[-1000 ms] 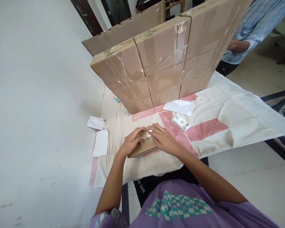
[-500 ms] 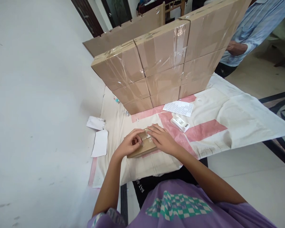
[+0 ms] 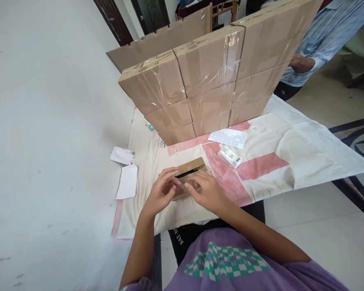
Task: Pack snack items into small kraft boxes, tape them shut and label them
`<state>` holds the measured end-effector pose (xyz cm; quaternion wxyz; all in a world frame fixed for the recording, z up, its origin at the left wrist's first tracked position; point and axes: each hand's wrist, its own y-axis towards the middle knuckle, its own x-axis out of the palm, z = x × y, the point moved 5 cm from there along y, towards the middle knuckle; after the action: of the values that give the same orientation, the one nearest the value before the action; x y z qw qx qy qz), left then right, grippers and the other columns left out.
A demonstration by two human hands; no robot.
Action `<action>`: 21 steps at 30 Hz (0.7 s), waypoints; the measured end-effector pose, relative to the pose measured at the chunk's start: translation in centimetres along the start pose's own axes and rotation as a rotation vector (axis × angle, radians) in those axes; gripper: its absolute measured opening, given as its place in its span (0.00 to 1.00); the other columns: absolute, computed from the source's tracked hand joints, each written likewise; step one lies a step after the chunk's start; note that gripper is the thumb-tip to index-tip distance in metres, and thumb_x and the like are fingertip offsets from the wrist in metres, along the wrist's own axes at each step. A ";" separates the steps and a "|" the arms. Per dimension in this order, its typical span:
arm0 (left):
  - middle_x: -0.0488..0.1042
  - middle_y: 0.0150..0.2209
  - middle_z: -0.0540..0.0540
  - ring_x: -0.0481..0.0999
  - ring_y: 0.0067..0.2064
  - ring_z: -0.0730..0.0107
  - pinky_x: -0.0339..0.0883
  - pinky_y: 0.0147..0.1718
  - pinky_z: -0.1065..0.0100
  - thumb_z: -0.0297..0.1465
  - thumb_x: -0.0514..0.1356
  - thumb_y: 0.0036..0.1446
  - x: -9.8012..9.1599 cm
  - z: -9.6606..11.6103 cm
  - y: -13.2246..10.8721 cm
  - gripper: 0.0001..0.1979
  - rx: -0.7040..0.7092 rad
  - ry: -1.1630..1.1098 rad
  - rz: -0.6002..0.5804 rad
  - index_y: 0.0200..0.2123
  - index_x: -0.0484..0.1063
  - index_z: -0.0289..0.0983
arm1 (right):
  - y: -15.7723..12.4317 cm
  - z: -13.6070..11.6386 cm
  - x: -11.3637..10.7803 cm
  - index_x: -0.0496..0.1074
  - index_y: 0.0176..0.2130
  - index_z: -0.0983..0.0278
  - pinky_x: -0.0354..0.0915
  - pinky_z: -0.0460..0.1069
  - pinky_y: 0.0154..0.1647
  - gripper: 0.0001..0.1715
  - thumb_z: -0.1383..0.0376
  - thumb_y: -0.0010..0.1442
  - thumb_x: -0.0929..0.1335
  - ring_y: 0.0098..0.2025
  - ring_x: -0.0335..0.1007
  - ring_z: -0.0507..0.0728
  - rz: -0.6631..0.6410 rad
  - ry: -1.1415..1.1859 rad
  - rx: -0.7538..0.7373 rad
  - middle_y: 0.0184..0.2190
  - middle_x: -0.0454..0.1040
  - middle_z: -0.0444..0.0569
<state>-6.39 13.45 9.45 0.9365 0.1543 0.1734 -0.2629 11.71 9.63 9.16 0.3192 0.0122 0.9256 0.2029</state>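
Observation:
A small brown cardboard box [image 3: 191,165] lies on the cloth in front of me, with a dark slit between its top flaps. My left hand [image 3: 163,190] is at its left end, fingers curled with the tips on the front flap beside the slit. My right hand [image 3: 208,191] has its bent fingers over the right part of the same flap, the thumb toward the left hand. A shiny patch like clear tape shows between the fingertips. What is inside the box is hidden.
Large taped cardboard boxes [image 3: 212,60] stand upright along the table's back. A sheet of printed labels [image 3: 228,138] and a white tape dispenser-like device [image 3: 229,157] lie to the right. White papers [image 3: 127,182] lie at left, by the wall. Another person's hand [image 3: 301,63] shows at the upper right.
The box top has parted, and a dark slit now shows where the taped seam was. Both hands have moved slightly nearer to me, pulling the front flap.

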 end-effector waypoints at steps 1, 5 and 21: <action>0.60 0.65 0.37 0.78 0.46 0.67 0.74 0.52 0.55 0.33 0.55 0.68 0.1 0.1 -0.1 0.20 -0.002 0.025 -0.002 0.62 0.66 0.48 | 0.0 -0.4 0.3 0.77 0.38 0.62 0.64 0.55 0.44 0.15 0.56 0.67 0.66 0.36 0.72 0.59 -0.039 0.015 0.055 0.31 0.77 0.51; 0.64 0.64 0.38 0.77 0.52 0.62 0.73 0.55 0.53 0.31 0.53 0.69 0.8 0.4 -0.8 0.19 0.020 0.066 -0.011 0.61 0.67 0.47 | -0.5 -0.5 2.0 0.75 0.32 0.62 0.56 0.49 0.31 0.10 0.60 0.64 0.67 0.29 0.70 0.55 -0.209 0.073 0.228 0.28 0.77 0.47; 0.72 0.60 0.36 0.70 0.61 0.47 0.66 0.58 0.43 0.46 0.49 0.67 -0.9 -8.9 -0.7 0.28 -0.216 0.688 0.320 0.63 0.65 0.38 | -3.3 5.8 1.1 0.67 0.31 0.62 0.62 0.48 0.35 0.10 0.67 0.65 0.63 0.33 0.70 0.55 -0.104 0.296 0.268 0.28 0.72 0.44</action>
<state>-9.62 16.62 1.75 0.8636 0.1590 0.4776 -0.0269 14.67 8.90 3.11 0.1853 -0.0230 0.9805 0.0609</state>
